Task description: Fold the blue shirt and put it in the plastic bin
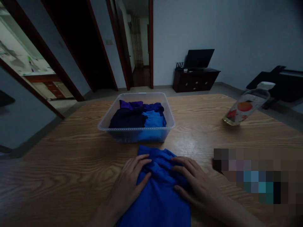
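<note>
A bright blue cloth garment (161, 195) lies on the wooden table in front of me, wrinkled near its far end. On its left edge rests my left hand (131, 176), fingers stretched out and apart. My right hand (195, 179) lies on the garment's right side, its fingers also spread, pressing on the fabric. Neither hand grips the cloth. Just beyond the garment stands a clear plastic bin (129, 134) holding several folded clothes: a purple piece (132, 104), a black piece (127, 118) and light blue fabric (152, 119) among them. The garment's near end runs out of view.
On the right of the wooden table (71, 151) stands a clear bottle (247, 105) with a fruit label and white cap. A blurred-out patch covers the table's right front. Farther off are a dark cabinet (196, 80) with a screen (199, 58) and open doorways.
</note>
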A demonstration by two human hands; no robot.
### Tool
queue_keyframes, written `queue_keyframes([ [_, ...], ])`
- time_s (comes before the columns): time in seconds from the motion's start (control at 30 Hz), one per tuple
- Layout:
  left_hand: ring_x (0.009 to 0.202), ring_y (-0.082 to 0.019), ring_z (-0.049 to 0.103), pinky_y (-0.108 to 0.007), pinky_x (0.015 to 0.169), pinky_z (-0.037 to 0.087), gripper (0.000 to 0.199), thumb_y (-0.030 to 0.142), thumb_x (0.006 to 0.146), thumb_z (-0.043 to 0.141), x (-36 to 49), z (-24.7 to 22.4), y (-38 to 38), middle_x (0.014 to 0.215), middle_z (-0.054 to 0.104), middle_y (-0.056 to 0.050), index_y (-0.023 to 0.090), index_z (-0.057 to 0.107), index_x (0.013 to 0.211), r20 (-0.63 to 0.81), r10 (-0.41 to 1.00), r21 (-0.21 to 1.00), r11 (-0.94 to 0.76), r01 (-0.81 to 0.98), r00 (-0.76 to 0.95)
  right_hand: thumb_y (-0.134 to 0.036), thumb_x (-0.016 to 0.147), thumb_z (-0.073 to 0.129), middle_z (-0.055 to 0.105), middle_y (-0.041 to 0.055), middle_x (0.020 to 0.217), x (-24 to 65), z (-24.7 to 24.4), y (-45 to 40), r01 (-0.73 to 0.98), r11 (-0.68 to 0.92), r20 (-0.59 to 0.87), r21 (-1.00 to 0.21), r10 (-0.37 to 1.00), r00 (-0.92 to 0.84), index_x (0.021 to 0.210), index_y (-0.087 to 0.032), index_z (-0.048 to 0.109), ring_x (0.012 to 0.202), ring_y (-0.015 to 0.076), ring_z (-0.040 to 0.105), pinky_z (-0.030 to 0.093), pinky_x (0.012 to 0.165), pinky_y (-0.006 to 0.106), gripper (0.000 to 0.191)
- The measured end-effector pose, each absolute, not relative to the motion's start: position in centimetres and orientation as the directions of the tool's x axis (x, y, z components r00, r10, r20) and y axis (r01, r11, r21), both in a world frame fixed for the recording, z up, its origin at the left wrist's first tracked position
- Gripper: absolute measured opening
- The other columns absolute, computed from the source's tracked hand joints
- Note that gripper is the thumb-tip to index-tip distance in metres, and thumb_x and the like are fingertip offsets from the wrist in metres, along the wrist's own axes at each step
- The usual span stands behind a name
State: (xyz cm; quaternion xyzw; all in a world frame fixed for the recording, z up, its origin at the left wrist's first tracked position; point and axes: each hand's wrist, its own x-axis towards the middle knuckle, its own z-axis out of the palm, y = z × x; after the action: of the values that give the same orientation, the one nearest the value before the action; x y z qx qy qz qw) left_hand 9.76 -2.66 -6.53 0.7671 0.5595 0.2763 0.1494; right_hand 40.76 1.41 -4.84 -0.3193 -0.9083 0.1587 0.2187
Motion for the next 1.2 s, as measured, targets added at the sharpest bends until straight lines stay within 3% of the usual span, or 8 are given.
queue_keyframes([
  [0.07, 0.138, -0.030, 0.061, -0.056, 0.118, 0.049, 0.034, 0.034, 0.108, 0.062, 9.7, -6.5, -2.6, 0.154, 0.063, -0.003, 0.037, 0.062, 0.141, 0.240, 0.942, 0.524, -0.330, 0.785, 0.235, -0.033, 0.104, 0.068, 0.060, 0.0142, 0.153, 40.7, -5.2, 1.3, 0.517, 0.737, 0.321, -0.434, 0.663, -0.676, 0.137, -0.030, 0.059, 0.141, 0.0343, 0.058, 0.057, 0.112, 0.056, 0.034],
  [0.2, 0.134, -0.031, 0.063, -0.056, 0.115, 0.049, 0.013, 0.032, 0.108, 0.062, 9.5, -6.4, -2.4, 0.147, 0.068, -0.002, 0.033, 0.070, 0.118, 0.217, 0.949, 0.540, -0.313, 0.781, 0.230, -0.026, 0.104, 0.067, 0.062, 0.0128, 0.152, 40.9, -5.3, 1.5, 0.501, 0.785, 0.401, -0.365, 0.618, -0.676, 0.135, -0.030, 0.061, 0.141, 0.0341, 0.058, 0.057, 0.112, 0.057, 0.031],
  [0.3, 0.132, -0.029, 0.064, -0.054, 0.113, 0.049, 0.009, 0.032, 0.110, 0.058, 9.3, -6.3, -2.3, 0.144, 0.070, -0.002, 0.030, 0.067, 0.110, 0.215, 0.956, 0.588, -0.291, 0.755, 0.201, -0.031, 0.101, 0.071, 0.061, 0.0125, 0.153, 41.0, -4.7, 1.7, 0.495, 0.797, 0.385, -0.346, 0.602, -0.700, 0.130, -0.030, 0.064, 0.144, 0.0361, 0.055, 0.055, 0.114, 0.058, 0.029],
  [0.57, 0.132, -0.024, 0.066, -0.048, 0.116, 0.050, 0.014, 0.039, 0.113, 0.053, 9.3, -5.0, -2.8, 0.147, 0.070, 0.000, 0.032, 0.064, 0.116, 0.218, 0.969, 0.734, -0.240, 0.635, 0.114, -0.031, 0.113, 0.054, 0.054, 0.0097, 0.156, 41.0, -3.1, 1.0, 0.487, 0.592, 0.203, -0.642, 0.744, -0.636, 0.123, -0.029, 0.060, 0.140, 0.0248, 0.059, 0.054, 0.115, 0.041, 0.012],
  [0.77, 0.124, -0.023, 0.070, -0.041, 0.110, 0.055, 0.016, 0.042, 0.110, 0.060, 9.2, -3.3, -0.6, 0.131, 0.075, -0.001, 0.030, 0.070, 0.113, 0.212, 0.975, 0.838, -0.213, 0.502, 0.060, -0.027, 0.115, 0.049, 0.060, 0.0087, 0.142, 39.9, -3.4, 3.2, 0.436, 0.641, 0.349, -0.632, 0.737, -0.579, 0.122, -0.029, 0.057, 0.126, 0.0212, 0.067, 0.057, 0.104, 0.035, 0.011],
  [0.9, 0.114, -0.023, 0.073, -0.041, 0.101, 0.058, 0.011, 0.028, 0.103, 0.069, 8.6, -5.3, 1.6, 0.122, 0.076, -0.002, 0.027, 0.071, 0.114, 0.201, 0.976, 0.787, -0.209, 0.580, 0.078, -0.029, 0.113, 0.054, 0.064, 0.0101, 0.134, 39.8, -4.7, 4.7, 0.488, 0.658, 0.365, -0.574, 0.739, -0.567, 0.121, -0.027, 0.058, 0.119, 0.0244, 0.068, 0.057, 0.098, 0.039, 0.009],
  [1.0, 0.119, -0.023, 0.071, -0.042, 0.105, 0.057, 0.018, 0.022, 0.103, 0.069, 8.4, -6.0, 1.6, 0.128, 0.074, -0.003, 0.027, 0.069, 0.120, 0.230, 0.963, 0.707, -0.266, 0.655, 0.143, -0.030, 0.111, 0.057, 0.068, 0.0105, 0.122, 40.1, -5.6, 4.8, 0.536, 0.660, 0.353, -0.526, 0.743, -0.569, 0.123, -0.025, 0.059, 0.110, 0.0270, 0.069, 0.057, 0.093, 0.043, 0.013],
  [1.2, 0.143, -0.021, 0.057, -0.042, 0.121, 0.046, 0.026, 0.035, 0.113, 0.053, 10.7, -3.2, -3.4, 0.145, 0.069, 0.001, 0.031, 0.066, 0.135, 0.395, 0.844, 0.350, -0.503, 0.790, 0.362, -0.033, 0.109, 0.063, 0.073, 0.0087, 0.111, 40.5, -6.4, 4.4, 0.575, 0.668, 0.377, -0.472, 0.743, -0.553, 0.128, -0.025, 0.064, 0.101, 0.0288, 0.069, 0.056, 0.088, 0.045, 0.021],
])
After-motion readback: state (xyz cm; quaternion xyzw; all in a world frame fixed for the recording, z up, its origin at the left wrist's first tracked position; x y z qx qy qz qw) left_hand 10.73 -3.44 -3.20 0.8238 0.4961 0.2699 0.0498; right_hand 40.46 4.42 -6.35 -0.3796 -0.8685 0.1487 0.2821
